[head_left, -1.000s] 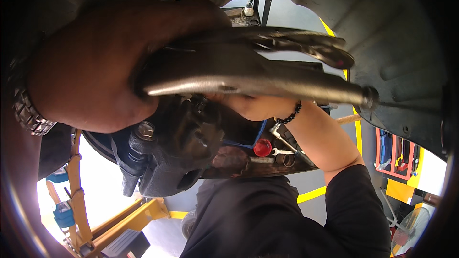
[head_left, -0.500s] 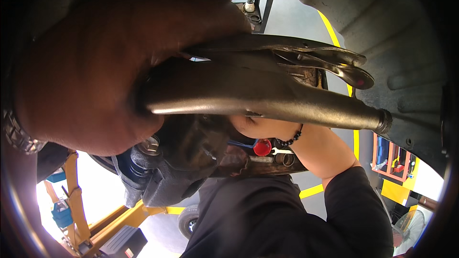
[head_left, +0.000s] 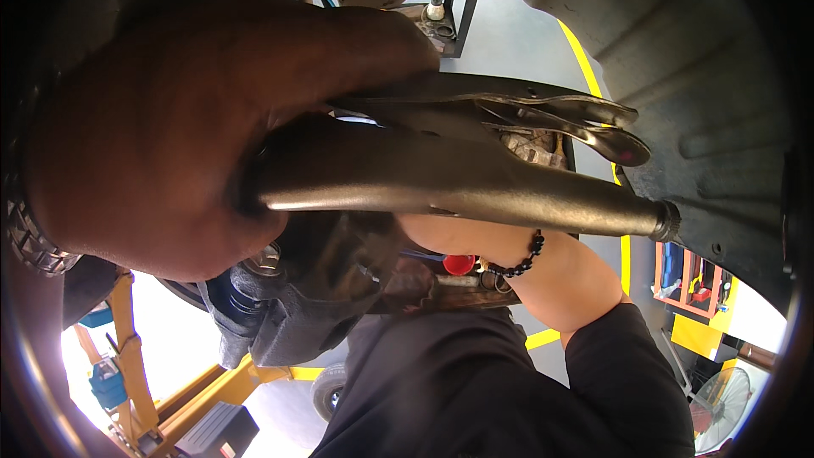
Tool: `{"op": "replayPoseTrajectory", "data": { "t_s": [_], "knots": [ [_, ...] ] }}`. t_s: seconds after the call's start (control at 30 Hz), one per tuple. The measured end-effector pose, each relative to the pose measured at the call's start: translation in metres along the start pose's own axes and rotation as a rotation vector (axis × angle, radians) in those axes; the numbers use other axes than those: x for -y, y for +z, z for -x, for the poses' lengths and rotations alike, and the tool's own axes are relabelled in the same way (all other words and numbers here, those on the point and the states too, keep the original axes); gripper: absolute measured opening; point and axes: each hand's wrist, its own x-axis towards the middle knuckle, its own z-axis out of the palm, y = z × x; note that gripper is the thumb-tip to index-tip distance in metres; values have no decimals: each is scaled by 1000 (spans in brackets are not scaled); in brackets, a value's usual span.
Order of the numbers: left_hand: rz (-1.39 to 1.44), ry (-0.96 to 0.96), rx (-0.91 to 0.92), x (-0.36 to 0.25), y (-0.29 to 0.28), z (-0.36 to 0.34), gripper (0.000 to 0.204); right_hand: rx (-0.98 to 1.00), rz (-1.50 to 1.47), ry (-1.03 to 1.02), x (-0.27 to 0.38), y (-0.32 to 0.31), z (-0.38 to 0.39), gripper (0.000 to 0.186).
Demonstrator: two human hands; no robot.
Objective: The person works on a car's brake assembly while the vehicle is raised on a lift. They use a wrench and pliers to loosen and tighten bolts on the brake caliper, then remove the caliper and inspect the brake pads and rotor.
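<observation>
My left hand [head_left: 161, 144], with a metal watch, is closed on a long metal tool or part [head_left: 458, 182], which has a curved tubular body, thin flattened prongs above it and a knurled end at the right. Below it, my right hand [head_left: 432, 229] reaches in with a beaded bracelet at the wrist; its fingers are hidden behind the metal piece. A dark cast metal assembly [head_left: 297, 297] with a bolt head [head_left: 267, 259] sits under my left hand.
A dark wheel-arch liner [head_left: 704, 102] surrounds the work. Below are a tray [head_left: 407, 293] with a red cup [head_left: 458, 264], a yellow lift frame [head_left: 136, 373], a tire [head_left: 326, 390], an orange tool rack [head_left: 687, 280] and a fan [head_left: 721, 403].
Compared with one second ago, my left hand and the metal piece are lower in the view. My right wrist is also lower, and its fingers have become more hidden behind the piece.
</observation>
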Motion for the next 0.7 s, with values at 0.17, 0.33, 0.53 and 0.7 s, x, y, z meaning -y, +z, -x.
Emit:
{"op": "replayPoseTrajectory", "data": {
  "t_s": [0.17,0.33,0.53,0.7],
  "knots": [
    [-42,48,4,5,0,5,107,44,43,-105,-9,-3,-3,18],
    [-56,79,-14,6,-1,6,106,47,73,17,11,-1,7,18],
    [-20,125,-101,-6,3,-9,99,263,89,-97,-15,-24,-4,19],
    [6,160,-153,-10,4,-16,92,310,109,-103,-30,-17,-9,19]
  ]
}}
